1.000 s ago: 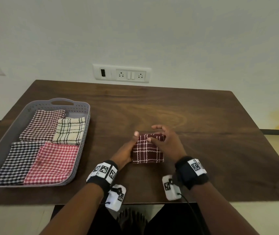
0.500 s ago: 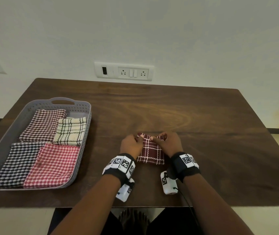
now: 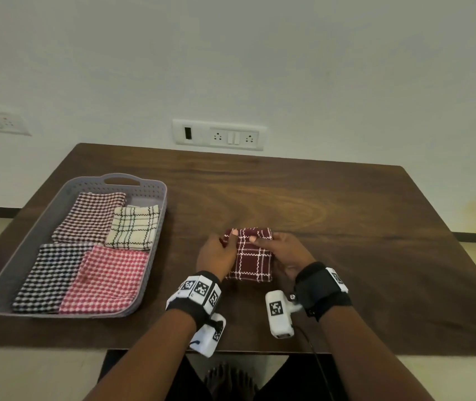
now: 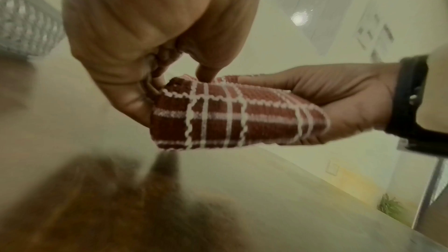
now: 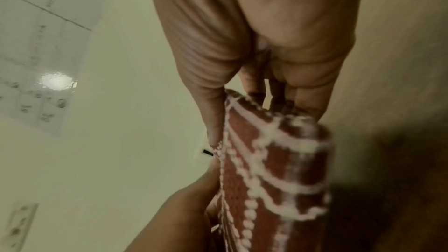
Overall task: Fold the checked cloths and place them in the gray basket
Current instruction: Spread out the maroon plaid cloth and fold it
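Note:
A folded maroon cloth (image 3: 250, 256) with white check lines is near the table's front middle. My left hand (image 3: 216, 256) grips its left side and my right hand (image 3: 286, 251) grips its right side, thumbs on top and fingers underneath. In the left wrist view the cloth (image 4: 230, 114) looks raised slightly off the wood, with the right hand (image 4: 339, 99) cupping its far side. The right wrist view shows the cloth (image 5: 274, 179) pinched at its edge. The gray basket (image 3: 162, 215) sits at the table's left and holds several folded checked cloths lying flat.
The dark wooden table (image 3: 347, 227) stretches bare to the right and behind the cloth. A white socket panel (image 3: 219, 136) is on the wall beyond the far edge. The table's front edge runs just below my wrists.
My right hand slid from the cloth's far top edge to its right side. Both hands moved in to grip the cloth by its sides, thumbs on top.

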A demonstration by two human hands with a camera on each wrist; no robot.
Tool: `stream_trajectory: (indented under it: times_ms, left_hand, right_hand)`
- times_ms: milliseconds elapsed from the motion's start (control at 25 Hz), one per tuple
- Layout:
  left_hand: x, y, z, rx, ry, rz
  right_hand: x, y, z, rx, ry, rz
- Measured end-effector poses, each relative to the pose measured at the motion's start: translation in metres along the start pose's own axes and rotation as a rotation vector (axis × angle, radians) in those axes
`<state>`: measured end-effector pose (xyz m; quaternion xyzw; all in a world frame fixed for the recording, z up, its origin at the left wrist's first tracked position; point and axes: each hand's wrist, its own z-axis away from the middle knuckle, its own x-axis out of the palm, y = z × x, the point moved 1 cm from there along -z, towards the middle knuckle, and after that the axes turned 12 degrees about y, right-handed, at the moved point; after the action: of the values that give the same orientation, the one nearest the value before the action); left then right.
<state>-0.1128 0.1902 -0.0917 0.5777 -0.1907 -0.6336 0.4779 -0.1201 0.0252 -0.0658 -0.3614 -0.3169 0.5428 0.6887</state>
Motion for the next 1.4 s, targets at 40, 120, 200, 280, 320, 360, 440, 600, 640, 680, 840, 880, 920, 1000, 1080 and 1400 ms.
stream_trajectory:
  times_ms: [40,120,200,280,320,360,440,600,640,680,840,880,920,1000,1080,1400]
  left_hand:
    - [-0.014,0.000,0.003,0.002,0.009,0.041]
    - [-0.057,-0.001,0.007,-0.053,-0.029,0.186]
    - [-0.112,-0.006,0.004,-0.128,-0.068,0.342]
    - [-0.168,-0.018,-0.008,-0.091,0.022,0.309]
    - [-0.194,-0.029,-0.018,-0.071,0.106,0.252]
    - [-0.219,-0.041,-0.029,-0.060,0.183,0.178]
    - [-0.251,-0.059,-0.053,-0.039,0.244,-0.014]
    - [-0.275,-0.079,-0.085,-0.018,0.131,-0.348]
    - [-0.273,-0.083,-0.090,-0.025,0.092,-0.406]
    - [-0.273,-0.087,-0.096,-0.034,0.058,-0.441]
    - [-0.268,-0.090,-0.107,-0.041,0.025,-0.559]
    - [-0.267,-0.091,-0.109,-0.037,0.032,-0.580]
    - [-0.267,-0.090,-0.109,-0.015,0.046,-0.588]
    - [-0.267,-0.089,-0.110,0.001,0.085,-0.582]
    - [-0.266,-0.087,-0.105,0.016,0.113,-0.542]
    - [-0.253,-0.070,-0.019,0.018,0.258,-0.596]
  right_hand:
    - [0.010,-0.006,0.009,-0.043,-0.044,-0.009]
    - [0.046,-0.020,0.030,-0.136,-0.139,-0.030]
    - [0.090,-0.026,0.043,-0.174,-0.223,-0.058]
    - [0.134,-0.025,0.047,-0.170,-0.289,-0.038]
    - [0.159,-0.024,0.046,-0.161,-0.323,-0.008]
    - [0.185,-0.021,0.044,-0.157,-0.339,0.040]
    - [0.228,-0.017,0.030,-0.160,-0.314,0.148]
    - [0.286,-0.005,-0.016,-0.177,-0.174,0.485]
    - [0.292,-0.001,-0.027,-0.198,-0.151,0.594]
    - [0.298,-0.001,-0.030,-0.231,-0.126,0.711]
    - [0.307,-0.011,-0.023,-0.390,-0.029,1.001]
    - [0.303,-0.014,-0.022,-0.456,0.015,1.005]
    - [0.295,-0.018,-0.023,-0.526,0.099,0.983]
    - [0.273,-0.021,-0.031,-0.593,0.237,1.011]
    - [0.252,-0.015,-0.029,-0.442,0.136,1.021]
    - [0.169,0.010,0.002,-0.271,0.106,0.528]
